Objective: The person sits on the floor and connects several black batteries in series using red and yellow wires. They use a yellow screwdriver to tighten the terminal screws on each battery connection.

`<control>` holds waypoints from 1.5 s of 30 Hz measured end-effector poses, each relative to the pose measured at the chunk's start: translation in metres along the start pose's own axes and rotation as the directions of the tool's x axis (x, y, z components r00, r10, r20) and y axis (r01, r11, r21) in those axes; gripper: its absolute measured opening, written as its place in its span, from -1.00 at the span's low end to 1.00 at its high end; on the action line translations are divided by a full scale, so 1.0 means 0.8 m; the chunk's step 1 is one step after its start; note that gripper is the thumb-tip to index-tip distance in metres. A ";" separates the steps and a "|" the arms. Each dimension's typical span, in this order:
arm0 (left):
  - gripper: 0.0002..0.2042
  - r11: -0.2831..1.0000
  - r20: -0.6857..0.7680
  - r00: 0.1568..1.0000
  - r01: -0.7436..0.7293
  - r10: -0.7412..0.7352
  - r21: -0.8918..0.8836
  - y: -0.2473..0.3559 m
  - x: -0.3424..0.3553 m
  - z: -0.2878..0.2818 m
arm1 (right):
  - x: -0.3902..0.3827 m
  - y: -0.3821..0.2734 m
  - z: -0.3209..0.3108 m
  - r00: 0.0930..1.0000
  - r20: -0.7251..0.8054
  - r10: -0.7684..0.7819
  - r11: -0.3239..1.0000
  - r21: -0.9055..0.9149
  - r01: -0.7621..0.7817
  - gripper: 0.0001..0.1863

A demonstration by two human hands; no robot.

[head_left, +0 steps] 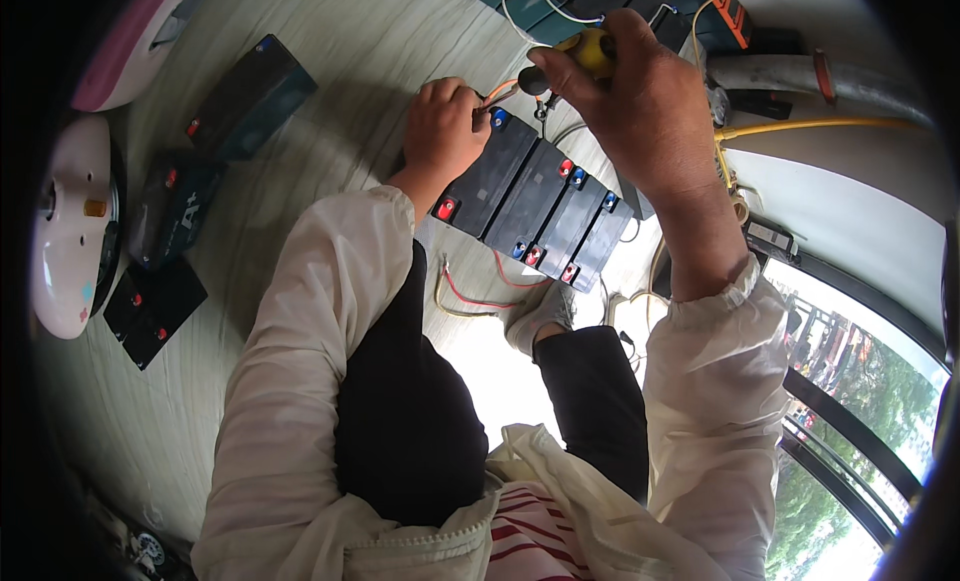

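A row of several dark batteries (535,201) stands on the floor in front of me, with red and blue terminals on top. My right hand (650,101) grips a screwdriver (588,53) by its yellow and black handle, above the far side of the row. The screwdriver's shaft slants down to the left, toward my left fingers. At the far left corner of the row, beside a blue terminal (498,119), my left hand (445,131) is closed in a pinch. What its fingertips hold is hidden; an orange wire (503,85) runs close by them.
Left on the floor lie more dark batteries (250,96), beside a pink-and-white rounded object (78,226). Loose red wires (470,299) lie near my shoe (540,319). Several dark green batteries (535,16) stand beyond. A grey pipe (765,73) and a yellow cable (820,123) run at the right.
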State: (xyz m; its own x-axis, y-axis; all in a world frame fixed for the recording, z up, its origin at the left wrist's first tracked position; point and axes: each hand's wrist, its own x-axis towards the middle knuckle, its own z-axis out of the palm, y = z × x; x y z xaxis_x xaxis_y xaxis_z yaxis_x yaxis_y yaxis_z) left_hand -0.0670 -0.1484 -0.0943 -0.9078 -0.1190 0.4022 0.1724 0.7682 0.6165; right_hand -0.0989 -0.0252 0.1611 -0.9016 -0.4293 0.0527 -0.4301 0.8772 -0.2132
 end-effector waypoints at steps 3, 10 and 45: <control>-0.83 1.000 -0.008 1.000 0.002 -0.002 0.006 -0.001 -0.003 0.000 | -0.001 0.001 -0.001 0.997 0.010 -0.082 0.994 0.075 0.081 -0.51; -0.84 0.998 0.017 0.999 0.028 -0.029 0.051 0.005 0.001 0.004 | -0.004 -0.005 0.005 0.993 0.007 0.114 0.994 -0.001 -0.114 -0.52; -0.76 0.973 0.023 0.993 -0.120 0.118 0.195 -0.018 0.007 0.047 | -0.028 -0.027 0.068 0.902 -0.393 0.180 0.930 0.365 -0.027 -0.63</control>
State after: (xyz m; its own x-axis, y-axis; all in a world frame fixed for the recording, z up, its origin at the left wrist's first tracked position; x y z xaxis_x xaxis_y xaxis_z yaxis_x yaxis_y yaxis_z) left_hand -0.0887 -0.1366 -0.1263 -0.8898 -0.0133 0.4561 0.2019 0.8850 0.4196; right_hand -0.0667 -0.0462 0.1111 -0.9083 -0.1443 0.3927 -0.3595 0.7492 -0.5563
